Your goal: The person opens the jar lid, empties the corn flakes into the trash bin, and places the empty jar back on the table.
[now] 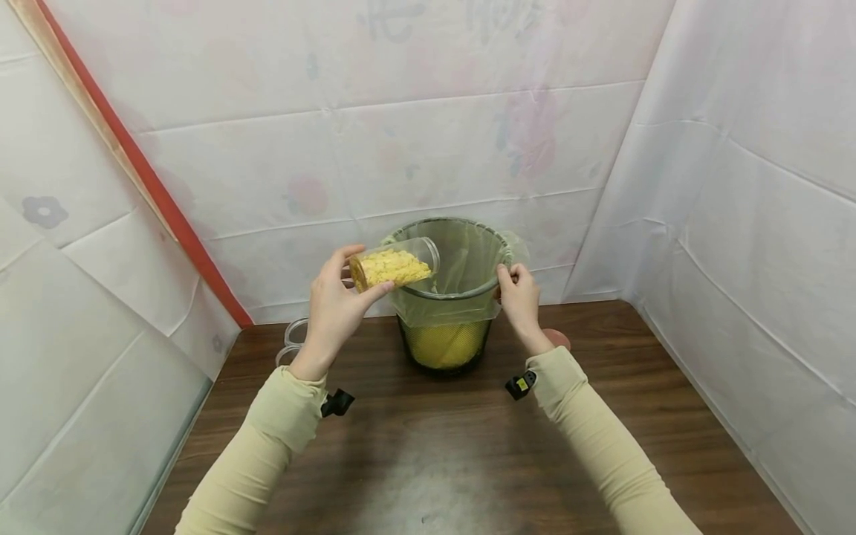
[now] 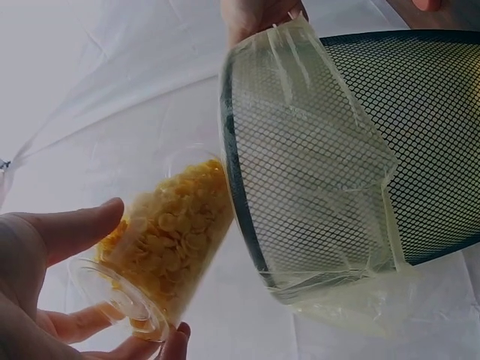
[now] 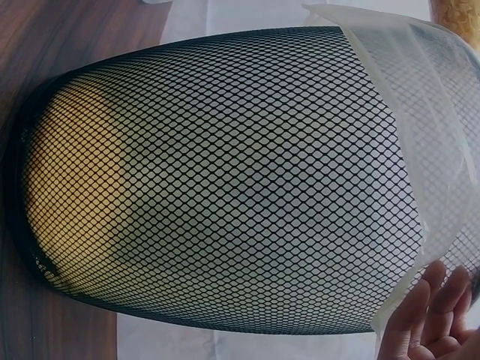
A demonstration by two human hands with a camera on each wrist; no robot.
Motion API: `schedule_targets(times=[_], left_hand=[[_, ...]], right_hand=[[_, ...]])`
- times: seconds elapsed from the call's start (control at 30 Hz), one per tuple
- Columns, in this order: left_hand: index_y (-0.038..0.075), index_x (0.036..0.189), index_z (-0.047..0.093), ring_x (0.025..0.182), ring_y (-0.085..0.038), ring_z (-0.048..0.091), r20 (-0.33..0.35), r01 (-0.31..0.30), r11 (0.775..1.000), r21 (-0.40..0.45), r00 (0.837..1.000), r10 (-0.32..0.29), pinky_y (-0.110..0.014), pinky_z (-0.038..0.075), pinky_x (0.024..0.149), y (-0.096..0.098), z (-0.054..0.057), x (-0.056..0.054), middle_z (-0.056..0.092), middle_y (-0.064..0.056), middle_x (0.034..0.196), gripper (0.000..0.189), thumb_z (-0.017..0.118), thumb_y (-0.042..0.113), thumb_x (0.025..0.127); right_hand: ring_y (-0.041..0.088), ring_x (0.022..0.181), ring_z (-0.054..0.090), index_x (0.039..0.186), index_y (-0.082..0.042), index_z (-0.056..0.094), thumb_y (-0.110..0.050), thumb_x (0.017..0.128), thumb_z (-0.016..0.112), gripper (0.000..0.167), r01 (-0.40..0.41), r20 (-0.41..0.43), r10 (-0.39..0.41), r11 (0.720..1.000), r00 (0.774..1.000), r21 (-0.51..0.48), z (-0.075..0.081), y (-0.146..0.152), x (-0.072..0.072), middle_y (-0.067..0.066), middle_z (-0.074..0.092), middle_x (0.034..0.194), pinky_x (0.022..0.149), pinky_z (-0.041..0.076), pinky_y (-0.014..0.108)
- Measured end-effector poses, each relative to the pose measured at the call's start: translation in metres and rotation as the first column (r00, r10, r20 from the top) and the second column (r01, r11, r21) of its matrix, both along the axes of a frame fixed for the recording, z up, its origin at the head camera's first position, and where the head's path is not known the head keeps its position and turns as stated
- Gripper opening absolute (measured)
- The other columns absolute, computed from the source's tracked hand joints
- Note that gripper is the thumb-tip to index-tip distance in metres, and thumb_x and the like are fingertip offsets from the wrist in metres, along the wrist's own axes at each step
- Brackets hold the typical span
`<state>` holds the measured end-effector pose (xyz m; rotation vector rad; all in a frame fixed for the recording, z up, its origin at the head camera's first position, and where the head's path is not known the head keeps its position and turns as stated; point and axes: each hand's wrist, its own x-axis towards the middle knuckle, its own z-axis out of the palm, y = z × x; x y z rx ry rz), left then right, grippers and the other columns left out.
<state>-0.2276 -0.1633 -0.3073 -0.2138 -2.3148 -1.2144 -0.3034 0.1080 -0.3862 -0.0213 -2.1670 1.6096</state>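
Observation:
My left hand grips a clear plastic jar of yellow flakes, tipped on its side with its mouth over the near left rim of a black mesh wastebasket. The flakes lie along the jar's lower side. A pale yellow see-through bag lines the basket and folds down over its rim. At the rim's right side, my right hand pinches the rim and bag between thumb and fingers. Yellow contents show through the mesh at the basket's bottom.
Two clear round lids or rims lie on the wooden table, partly behind my left wrist. A pinkish round thing sits behind my right wrist. White sheeting walls off the back and both sides.

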Motion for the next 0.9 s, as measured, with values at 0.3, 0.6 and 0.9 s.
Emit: schedule_targets(times=[0.3, 0.6, 0.9], left_hand=[[0.009, 0.126, 0.055, 0.102, -0.031, 0.058, -0.057, -0.002, 0.999, -0.047, 0.998, 0.0, -0.043, 0.049, 0.087, 0.0013, 0.0, -0.0002, 0.06, -0.013, 0.121, 0.066, 0.085, 0.019, 0.068], [0.008, 0.127, 0.055, 0.104, -0.031, 0.057, -0.092, 0.008, 0.997, -0.076, 0.996, -0.016, -0.044, 0.048, 0.089, 0.0024, -0.0023, 0.0012, 0.06, -0.014, 0.12, 0.068, 0.086, 0.013, 0.067], [0.009, 0.127, 0.055, 0.103, -0.032, 0.056, -0.12, 0.009, 0.997, -0.072, 0.993, -0.017, -0.048, 0.044, 0.089, 0.0039, -0.0012, 0.0026, 0.06, -0.013, 0.108, 0.069, 0.086, 0.009, 0.065]], right_hand=[[0.012, 0.051, 0.056, 0.072, -0.01, 0.046, -0.032, 0.096, 0.05, 0.033, 0.007, -0.004, -0.007, 1.0, 1.0, -0.002, -0.0001, 0.001, -0.0006, 0.002, 0.057, 0.057, 0.051, 0.048, 0.027], [0.014, 0.05, 0.056, 0.071, -0.011, 0.046, -0.032, 0.096, 0.05, 0.032, 0.018, -0.006, -0.018, 1.0, 1.0, 0.013, 0.0003, 0.0005, -0.0001, -0.001, 0.056, 0.055, 0.05, 0.045, 0.027], [0.012, 0.05, 0.055, 0.07, -0.012, 0.046, -0.033, 0.096, 0.05, 0.033, 0.038, -0.009, -0.038, 0.999, 0.999, 0.039, 0.0009, -0.0001, -0.0009, -0.001, 0.055, 0.054, 0.05, 0.043, 0.027]])
